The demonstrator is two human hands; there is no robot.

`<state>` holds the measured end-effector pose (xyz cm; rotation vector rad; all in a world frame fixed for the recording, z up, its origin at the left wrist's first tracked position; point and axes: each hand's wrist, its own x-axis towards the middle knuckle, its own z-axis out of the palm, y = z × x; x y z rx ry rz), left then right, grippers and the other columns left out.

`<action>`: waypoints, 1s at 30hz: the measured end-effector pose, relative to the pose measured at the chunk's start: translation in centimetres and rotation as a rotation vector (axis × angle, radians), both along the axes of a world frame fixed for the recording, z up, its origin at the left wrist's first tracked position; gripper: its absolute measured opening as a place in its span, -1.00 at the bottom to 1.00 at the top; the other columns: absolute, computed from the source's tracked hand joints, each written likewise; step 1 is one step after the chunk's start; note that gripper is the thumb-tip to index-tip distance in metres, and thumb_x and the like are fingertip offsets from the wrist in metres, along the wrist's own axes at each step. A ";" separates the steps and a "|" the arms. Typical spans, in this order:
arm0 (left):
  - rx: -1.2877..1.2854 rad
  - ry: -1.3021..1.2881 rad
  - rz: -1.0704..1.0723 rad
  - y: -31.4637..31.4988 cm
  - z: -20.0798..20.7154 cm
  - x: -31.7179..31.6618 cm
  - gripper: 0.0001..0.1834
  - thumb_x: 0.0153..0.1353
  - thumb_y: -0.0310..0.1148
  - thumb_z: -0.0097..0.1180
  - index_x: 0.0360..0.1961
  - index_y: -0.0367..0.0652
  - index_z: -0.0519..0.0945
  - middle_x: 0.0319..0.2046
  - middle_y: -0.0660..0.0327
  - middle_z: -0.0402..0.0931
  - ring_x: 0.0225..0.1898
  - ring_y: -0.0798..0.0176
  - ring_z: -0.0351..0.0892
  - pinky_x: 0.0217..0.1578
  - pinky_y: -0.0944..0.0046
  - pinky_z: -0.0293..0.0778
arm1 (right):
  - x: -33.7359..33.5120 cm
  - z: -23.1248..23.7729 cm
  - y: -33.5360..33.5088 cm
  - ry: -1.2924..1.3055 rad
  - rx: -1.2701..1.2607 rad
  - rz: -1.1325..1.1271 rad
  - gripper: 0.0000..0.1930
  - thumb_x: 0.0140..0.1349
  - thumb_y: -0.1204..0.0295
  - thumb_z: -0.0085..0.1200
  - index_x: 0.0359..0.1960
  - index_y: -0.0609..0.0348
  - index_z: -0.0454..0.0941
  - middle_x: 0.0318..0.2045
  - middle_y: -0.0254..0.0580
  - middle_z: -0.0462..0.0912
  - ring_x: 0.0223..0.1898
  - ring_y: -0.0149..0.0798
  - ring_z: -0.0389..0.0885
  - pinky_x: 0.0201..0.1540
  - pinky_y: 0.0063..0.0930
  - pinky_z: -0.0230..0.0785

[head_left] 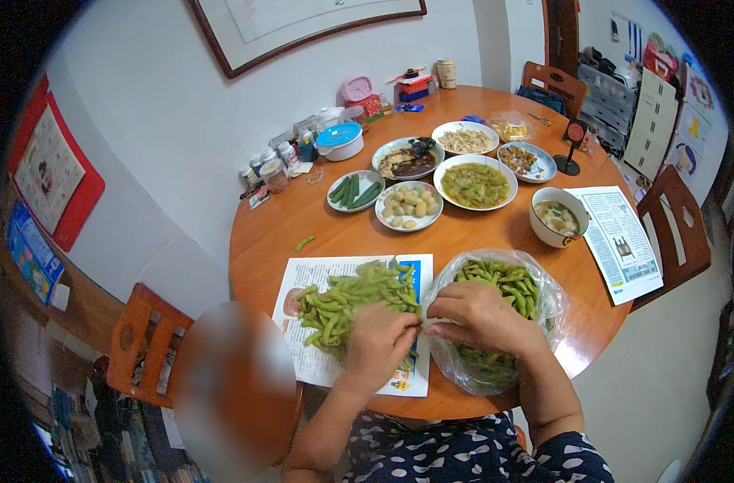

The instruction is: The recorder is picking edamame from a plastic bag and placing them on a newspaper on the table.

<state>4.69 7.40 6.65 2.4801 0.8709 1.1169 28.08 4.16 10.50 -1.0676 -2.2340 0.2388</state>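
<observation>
A heap of green soybean pods [334, 306] lies on a printed paper sheet [312, 366] at the table's near edge. To its right, a clear plastic bag [556, 299] stands opened, full of more pods [516, 278]. My left hand [381, 334] is over the right side of the heap, fingers pinched together. My right hand [481, 315] reaches across the bag's left side, its fingers curled and meeting near the left fingertips. Whatever lies between the fingers of either hand is too small or hidden to make out. One stray pod [305, 243] rests beyond the sheet.
Beyond the bag stand a soup bowl [556, 233], a plate of peeled pale pieces [409, 207], a plate of okra-like green pods [356, 191] and several other dishes. Another printed sheet [620, 241] overhangs the right edge. Jars and a blue-lidded tub [340, 143] line the wall.
</observation>
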 end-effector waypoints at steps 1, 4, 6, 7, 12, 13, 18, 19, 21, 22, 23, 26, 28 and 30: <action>0.039 -0.032 -0.026 -0.1 -0.1 0.7 -0.81 0.16 -0.47 0.39 -0.20 -0.15 0.69 -0.31 0.11 0.71 -0.17 -0.07 0.68 0.08 -0.06 0.50 | 0.1 0.0 0.0 0.009 -0.014 0.024 -0.80 0.17 0.41 0.38 -0.20 0.14 0.67 -0.27 -0.09 0.68 -0.18 0.08 0.69 -0.14 -0.07 0.53; 0.058 -0.069 -0.029 -0.3 0.0 1.9 -0.78 0.16 -0.49 0.40 -0.18 -0.13 0.63 -0.31 0.14 0.69 -0.16 -0.07 0.69 0.19 -0.13 0.50 | 0.4 -0.9 0.3 0.012 0.007 -0.029 -0.84 0.19 0.37 0.33 -0.25 0.11 0.64 -0.34 -0.07 0.67 -0.23 0.12 0.70 -0.18 -0.01 0.56; 0.034 -0.078 -0.020 -0.3 0.2 2.2 -0.77 0.16 -0.49 0.40 -0.19 -0.13 0.61 -0.30 0.15 0.68 -0.16 -0.07 0.69 0.21 -0.14 0.50 | 0.6 -0.5 0.1 0.037 0.012 -0.051 -0.86 0.19 0.40 0.31 -0.27 0.12 0.63 -0.35 -0.07 0.66 -0.23 0.11 0.71 -0.18 -0.01 0.56; 0.022 -0.076 -0.037 -0.3 0.3 2.3 -0.77 0.17 -0.49 0.40 -0.20 -0.12 0.60 -0.29 0.15 0.68 -0.15 -0.07 0.69 0.22 -0.13 0.50 | 0.6 -0.3 0.0 0.060 0.019 -0.069 -0.88 0.19 0.42 0.29 -0.28 0.12 0.62 -0.36 -0.07 0.66 -0.23 0.11 0.71 -0.19 -0.01 0.56; 0.021 -0.062 -0.062 -0.3 0.2 2.4 -0.75 0.16 -0.49 0.42 -0.18 -0.11 0.60 -0.25 0.14 0.69 -0.12 -0.07 0.68 0.21 -0.10 0.49 | 1.0 -0.2 -0.2 0.020 -0.073 -0.026 -0.87 0.19 0.41 0.27 -0.31 0.13 0.60 -0.35 -0.06 0.66 -0.22 0.13 0.71 -0.18 0.01 0.54; -0.016 -0.071 -0.057 -0.3 0.1 2.4 -0.76 0.15 -0.45 0.43 -0.19 -0.12 0.63 -0.22 0.14 0.71 -0.05 -0.09 0.69 0.25 -0.12 0.48 | 1.0 0.1 -0.3 0.014 -0.101 -0.024 -0.87 0.18 0.40 0.27 -0.32 0.13 0.59 -0.35 -0.05 0.66 -0.21 0.14 0.70 -0.18 0.02 0.54; 0.000 -0.027 -0.035 0.8 0.1 0.4 -0.76 0.14 -0.41 0.44 -0.17 -0.12 0.69 -0.17 0.14 0.74 0.03 -0.07 0.69 0.28 -0.10 0.46 | 3.3 0.6 -0.4 -0.006 -0.131 -0.086 -0.87 0.17 0.40 0.23 -0.32 0.16 0.59 -0.33 0.01 0.66 -0.21 0.18 0.68 -0.16 0.03 0.52; 0.045 0.001 -0.009 1.3 -0.3 -0.1 -0.74 0.12 -0.42 0.44 -0.16 -0.12 0.69 -0.16 0.16 0.72 0.01 -0.05 0.67 0.19 -0.08 0.44 | 3.8 0.7 -0.6 -0.003 -0.139 -0.134 -0.87 0.16 0.41 0.21 -0.31 0.17 0.58 -0.32 0.03 0.66 -0.22 0.19 0.68 -0.16 0.04 0.52; 0.090 0.028 0.016 1.8 -0.6 -1.3 -0.72 0.10 -0.44 0.45 -0.14 -0.12 0.69 -0.16 0.17 0.71 -0.02 -0.04 0.65 0.11 -0.06 0.43 | 4.5 0.5 -0.8 0.013 -0.097 -0.186 -0.92 0.12 0.48 0.18 -0.38 0.21 0.59 -0.39 0.00 0.64 -0.30 0.14 0.64 -0.23 -0.03 0.46; 0.044 0.105 0.071 1.9 -0.6 -1.9 -0.70 0.15 -0.39 0.43 -0.08 -0.12 0.71 -0.05 0.13 0.69 0.09 -0.05 0.61 0.22 -0.09 0.38 | 4.9 0.6 -0.9 -0.050 -0.164 -0.243 -0.90 0.15 0.44 0.17 -0.37 0.20 0.60 -0.36 0.06 0.67 -0.26 0.18 0.66 -0.17 0.03 0.49; -0.002 0.181 0.127 1.9 -0.6 -2.4 -0.68 0.19 -0.34 0.42 -0.02 -0.11 0.74 0.06 0.08 0.68 0.21 -0.06 0.58 0.33 -0.13 0.32 | 5.2 0.7 -1.0 -0.113 -0.232 -0.300 -0.88 0.18 0.40 0.16 -0.37 0.20 0.61 -0.32 0.11 0.69 -0.21 0.23 0.68 -0.11 0.09 0.51; -0.012 0.282 0.214 1.9 -1.4 -3.5 -0.62 0.22 -0.32 0.39 0.07 -0.11 0.73 0.15 0.04 0.61 0.32 -0.07 0.47 0.41 -0.22 0.18 | 5.3 0.8 -1.3 -0.234 -0.311 -0.428 -0.87 0.17 0.41 0.14 -0.39 0.21 0.65 -0.32 0.16 0.71 -0.19 0.23 0.71 -0.08 0.10 0.52; -0.022 0.295 0.241 1.9 -1.6 -3.6 -0.60 0.22 -0.31 0.38 0.10 -0.12 0.72 0.17 0.04 0.60 0.35 -0.06 0.44 0.43 -0.25 0.12 | 5.4 0.3 -1.1 -0.244 -0.302 -0.455 -0.86 0.16 0.41 0.14 -0.38 0.21 0.67 -0.32 0.18 0.72 -0.18 0.23 0.72 -0.06 0.11 0.52; -0.033 0.307 0.268 1.9 -2.0 -3.7 -0.58 0.23 -0.31 0.37 0.12 -0.12 0.71 0.18 0.04 0.59 0.38 -0.06 0.40 0.45 -0.29 0.07 | 5.5 -0.3 -1.0 -0.256 -0.294 -0.482 -0.86 0.16 0.41 0.14 -0.38 0.22 0.68 -0.32 0.19 0.72 -0.17 0.23 0.73 -0.05 0.12 0.53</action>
